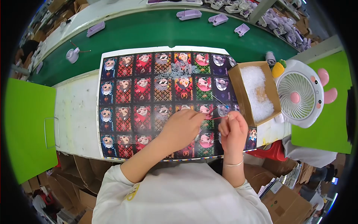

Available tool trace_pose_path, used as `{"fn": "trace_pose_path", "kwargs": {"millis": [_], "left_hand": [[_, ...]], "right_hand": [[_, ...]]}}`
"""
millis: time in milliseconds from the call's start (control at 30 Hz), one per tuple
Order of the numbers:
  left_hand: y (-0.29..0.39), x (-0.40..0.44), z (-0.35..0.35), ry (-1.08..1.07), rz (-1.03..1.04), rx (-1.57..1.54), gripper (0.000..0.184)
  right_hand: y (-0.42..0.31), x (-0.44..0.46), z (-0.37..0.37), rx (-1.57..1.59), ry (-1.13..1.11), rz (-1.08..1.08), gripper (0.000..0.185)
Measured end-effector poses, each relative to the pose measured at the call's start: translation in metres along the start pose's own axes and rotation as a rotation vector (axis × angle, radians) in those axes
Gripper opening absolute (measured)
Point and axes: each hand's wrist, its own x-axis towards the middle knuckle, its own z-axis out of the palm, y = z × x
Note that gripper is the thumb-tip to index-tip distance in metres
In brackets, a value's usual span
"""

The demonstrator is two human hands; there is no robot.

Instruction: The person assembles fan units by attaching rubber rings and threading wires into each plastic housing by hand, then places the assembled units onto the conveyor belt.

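Observation:
My left hand (182,127) is closed in a pinch over the printed sheet (167,49), palm down. A thin red wire (217,118) runs from its fingertips to my right hand (234,128), which pinches the other end with the fingers curled. Just above lie a thin dark strand and a small blue bit (226,106); I cannot tell whether they join the wire. Small clear plastic pieces (179,71) are scattered on the upper middle of the sheet, which shows rows of cartoon cards.
At the right stand a cardboard box (274,89) of clear plastic bits and a white fan (298,74) with pink ears. Behind runs a green conveyor belt (138,33) carrying several lilac plastic housings (188,14). Green panels (33,123) flank the table.

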Motion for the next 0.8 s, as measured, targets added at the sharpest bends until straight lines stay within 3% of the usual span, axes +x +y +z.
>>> {"fn": "trace_pose_path", "kwargs": {"millis": [133, 233, 267, 367, 600, 700, 800], "left_hand": [[-0.008, -0.009, -0.001, 0.074, -0.075, -0.194, 0.025], [-0.013, -0.011, 0.009, 0.175, -0.097, -0.255, 0.026], [-0.014, -0.011, 0.012, 0.22, -0.089, -0.269, 0.027], [-0.014, -0.01, 0.014, 0.207, -0.148, -0.351, 0.027], [-0.018, -0.011, 0.01, 0.155, -0.096, -0.38, 0.029], [-0.019, -0.011, 0.01, 0.139, -0.121, -0.404, 0.029], [-0.015, -0.011, 0.009, 0.141, -0.144, -0.417, 0.028]], "right_hand": [[0.0, 0.004, 0.009, 0.037, 0.014, 0.338, 0.013], [0.018, -0.005, 0.025, -0.774, -0.056, -0.016, 0.013], [0.018, -0.003, 0.032, -1.017, -0.135, -0.305, 0.018], [0.028, -0.001, 0.039, -1.199, -0.16, -0.609, 0.02], [0.009, 0.014, 0.037, -1.328, -0.454, -0.694, 0.025], [-0.004, 0.041, 0.016, -1.461, -0.303, -0.754, 0.018], [0.003, 0.062, 0.002, -1.863, -0.056, -0.499, 0.014]]}}
